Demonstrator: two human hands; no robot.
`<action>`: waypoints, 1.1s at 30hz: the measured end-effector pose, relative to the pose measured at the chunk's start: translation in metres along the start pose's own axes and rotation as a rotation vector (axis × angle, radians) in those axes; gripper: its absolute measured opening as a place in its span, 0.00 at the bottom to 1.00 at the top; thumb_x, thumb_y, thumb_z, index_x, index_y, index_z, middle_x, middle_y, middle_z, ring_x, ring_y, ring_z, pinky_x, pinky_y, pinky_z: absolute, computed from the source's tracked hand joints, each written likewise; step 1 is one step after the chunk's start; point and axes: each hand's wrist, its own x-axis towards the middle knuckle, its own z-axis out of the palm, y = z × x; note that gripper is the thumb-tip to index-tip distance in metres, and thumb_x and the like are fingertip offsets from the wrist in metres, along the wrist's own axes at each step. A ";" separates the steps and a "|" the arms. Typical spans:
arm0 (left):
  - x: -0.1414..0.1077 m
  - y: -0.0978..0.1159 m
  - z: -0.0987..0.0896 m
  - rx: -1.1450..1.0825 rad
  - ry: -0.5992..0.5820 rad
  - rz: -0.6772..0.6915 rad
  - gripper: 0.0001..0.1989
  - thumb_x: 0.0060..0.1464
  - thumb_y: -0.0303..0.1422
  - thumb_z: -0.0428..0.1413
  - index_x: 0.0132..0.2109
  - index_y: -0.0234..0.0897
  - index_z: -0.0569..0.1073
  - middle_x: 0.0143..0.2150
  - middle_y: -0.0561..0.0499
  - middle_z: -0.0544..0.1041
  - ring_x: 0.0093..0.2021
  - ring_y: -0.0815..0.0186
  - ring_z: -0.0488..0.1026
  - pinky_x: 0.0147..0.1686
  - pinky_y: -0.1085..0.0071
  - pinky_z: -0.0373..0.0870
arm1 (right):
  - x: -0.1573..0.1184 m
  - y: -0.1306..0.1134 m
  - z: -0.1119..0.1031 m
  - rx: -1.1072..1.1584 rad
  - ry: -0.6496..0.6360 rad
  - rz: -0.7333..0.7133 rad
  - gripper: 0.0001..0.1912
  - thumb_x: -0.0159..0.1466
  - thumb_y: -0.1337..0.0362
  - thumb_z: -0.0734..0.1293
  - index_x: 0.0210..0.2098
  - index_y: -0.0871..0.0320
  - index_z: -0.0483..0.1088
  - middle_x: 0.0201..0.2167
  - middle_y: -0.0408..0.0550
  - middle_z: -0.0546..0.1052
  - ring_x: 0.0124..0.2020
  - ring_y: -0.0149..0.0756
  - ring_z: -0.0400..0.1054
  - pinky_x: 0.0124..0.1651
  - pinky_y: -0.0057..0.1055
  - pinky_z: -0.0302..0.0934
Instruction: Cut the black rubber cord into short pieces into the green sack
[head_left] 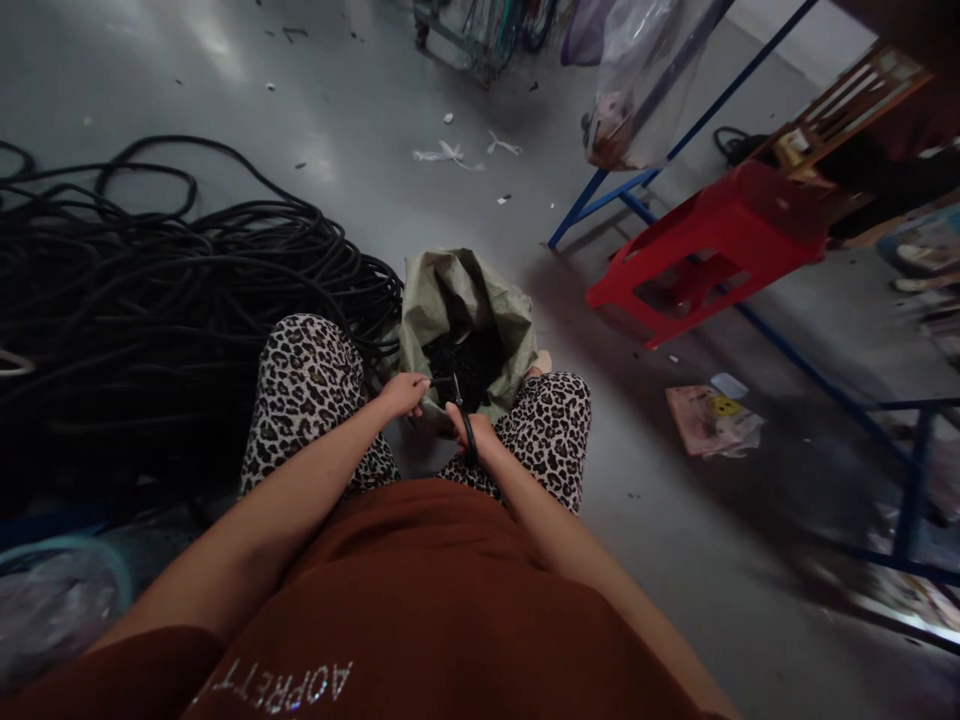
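Note:
My right hand (474, 432) is closed around a pair of scissors (471, 432) with black handles. Their narrow blades point up and away from me, over the mouth of an olive-beige sack (426, 290). Just left of the blades, my left hand (406, 394) pinches a short black cord piece (441, 381) that reaches toward them. Whether the blades touch it, I cannot tell. The sack stands open between my knees, with a dark heap of black pieces (480, 360) inside, too dim to make out singly.
A large tangle of black cord (247, 260) covers the floor at left, close to the sack. To the right are a red plastic stool (750, 225) and a blue metal frame (585, 212). A light-blue tub (64, 545) stands at lower left. White scraps (450, 155) lie ahead.

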 end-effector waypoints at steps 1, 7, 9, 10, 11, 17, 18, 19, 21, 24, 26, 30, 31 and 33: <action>-0.001 0.001 0.000 0.001 0.014 -0.002 0.19 0.57 0.37 0.45 0.52 0.35 0.67 0.28 0.50 0.76 0.18 0.71 0.71 0.16 0.78 0.64 | 0.001 0.001 0.001 0.015 -0.008 0.003 0.35 0.56 0.36 0.55 0.27 0.64 0.71 0.16 0.50 0.70 0.13 0.33 0.64 0.16 0.26 0.60; -0.005 0.007 -0.003 -0.036 0.054 0.000 0.20 0.57 0.37 0.45 0.53 0.33 0.67 0.28 0.50 0.76 0.19 0.70 0.72 0.17 0.78 0.64 | 0.009 0.006 0.006 -0.042 -0.079 -0.041 0.37 0.56 0.35 0.53 0.28 0.65 0.72 0.15 0.49 0.70 0.15 0.33 0.66 0.18 0.25 0.61; -0.006 0.008 -0.004 -0.029 0.055 0.007 0.20 0.56 0.36 0.45 0.53 0.33 0.67 0.26 0.51 0.75 0.19 0.70 0.71 0.17 0.78 0.64 | 0.010 0.007 0.008 -0.046 -0.104 -0.044 0.38 0.57 0.35 0.53 0.29 0.65 0.72 0.16 0.49 0.70 0.15 0.33 0.66 0.18 0.25 0.61; -0.006 0.008 -0.004 -0.020 0.056 0.008 0.20 0.56 0.37 0.45 0.53 0.33 0.67 0.24 0.51 0.75 0.19 0.70 0.71 0.18 0.78 0.64 | 0.010 0.007 0.008 -0.045 -0.110 -0.050 0.38 0.56 0.35 0.53 0.29 0.65 0.72 0.16 0.49 0.71 0.15 0.33 0.66 0.18 0.25 0.61; -0.007 0.008 -0.003 -0.011 0.056 0.007 0.20 0.56 0.37 0.45 0.52 0.33 0.68 0.23 0.52 0.74 0.19 0.70 0.71 0.18 0.78 0.65 | 0.010 0.008 0.009 -0.044 -0.111 -0.060 0.38 0.56 0.35 0.53 0.29 0.65 0.72 0.16 0.50 0.71 0.15 0.33 0.66 0.19 0.25 0.61; -0.008 0.006 -0.002 0.030 0.031 0.026 0.20 0.56 0.38 0.45 0.52 0.34 0.68 0.21 0.54 0.73 0.17 0.71 0.69 0.18 0.78 0.63 | 0.012 0.007 0.010 -0.093 -0.107 -0.072 0.38 0.58 0.36 0.53 0.31 0.66 0.74 0.17 0.50 0.72 0.17 0.33 0.67 0.23 0.25 0.62; -0.008 0.006 -0.002 0.034 0.026 0.026 0.20 0.56 0.38 0.45 0.52 0.34 0.68 0.21 0.54 0.73 0.17 0.71 0.69 0.18 0.78 0.63 | 0.012 0.007 0.010 -0.099 -0.109 -0.071 0.38 0.58 0.37 0.53 0.31 0.66 0.74 0.17 0.51 0.72 0.18 0.34 0.68 0.24 0.25 0.62; -0.008 0.006 -0.002 0.036 0.021 0.027 0.20 0.56 0.38 0.46 0.52 0.35 0.68 0.21 0.54 0.73 0.17 0.72 0.69 0.18 0.79 0.63 | 0.012 0.007 0.010 -0.102 -0.111 -0.074 0.38 0.58 0.37 0.53 0.31 0.66 0.74 0.17 0.51 0.72 0.18 0.34 0.68 0.24 0.25 0.63; -0.009 0.006 -0.001 0.046 0.009 0.037 0.19 0.56 0.38 0.46 0.52 0.36 0.68 0.22 0.54 0.73 0.17 0.72 0.68 0.17 0.79 0.62 | 0.011 0.006 0.010 -0.102 -0.112 -0.084 0.38 0.58 0.36 0.53 0.32 0.67 0.74 0.17 0.51 0.72 0.19 0.34 0.68 0.25 0.26 0.63; -0.011 0.007 -0.001 0.066 -0.012 0.049 0.18 0.56 0.38 0.46 0.51 0.37 0.70 0.23 0.54 0.73 0.17 0.73 0.69 0.18 0.79 0.63 | 0.010 0.005 0.010 -0.096 -0.117 -0.087 0.39 0.58 0.36 0.52 0.32 0.68 0.74 0.18 0.52 0.72 0.19 0.35 0.68 0.24 0.26 0.63; -0.012 0.008 -0.001 0.077 -0.019 0.048 0.19 0.56 0.38 0.46 0.51 0.37 0.70 0.25 0.53 0.74 0.18 0.72 0.69 0.18 0.78 0.63 | 0.009 0.004 0.010 -0.092 -0.120 -0.084 0.39 0.58 0.37 0.52 0.32 0.68 0.74 0.19 0.53 0.73 0.19 0.35 0.69 0.24 0.26 0.63; -0.015 0.011 -0.002 0.103 -0.029 0.030 0.20 0.56 0.37 0.47 0.53 0.37 0.68 0.23 0.53 0.74 0.18 0.71 0.69 0.20 0.77 0.64 | 0.006 0.001 0.010 -0.093 -0.124 -0.071 0.39 0.59 0.37 0.52 0.33 0.68 0.74 0.20 0.54 0.73 0.19 0.35 0.69 0.24 0.26 0.63; -0.016 0.011 -0.002 0.104 -0.036 0.027 0.20 0.56 0.37 0.47 0.54 0.37 0.68 0.23 0.53 0.74 0.18 0.71 0.69 0.20 0.77 0.64 | 0.006 0.001 0.010 -0.090 -0.124 -0.066 0.39 0.59 0.37 0.52 0.33 0.68 0.74 0.20 0.54 0.73 0.19 0.35 0.69 0.24 0.26 0.63; -0.017 0.012 -0.003 0.094 -0.053 0.027 0.20 0.55 0.37 0.47 0.54 0.37 0.68 0.22 0.54 0.73 0.18 0.71 0.69 0.19 0.77 0.63 | 0.004 -0.001 0.010 -0.085 -0.123 -0.052 0.39 0.59 0.37 0.52 0.33 0.68 0.73 0.19 0.54 0.73 0.19 0.35 0.68 0.23 0.27 0.63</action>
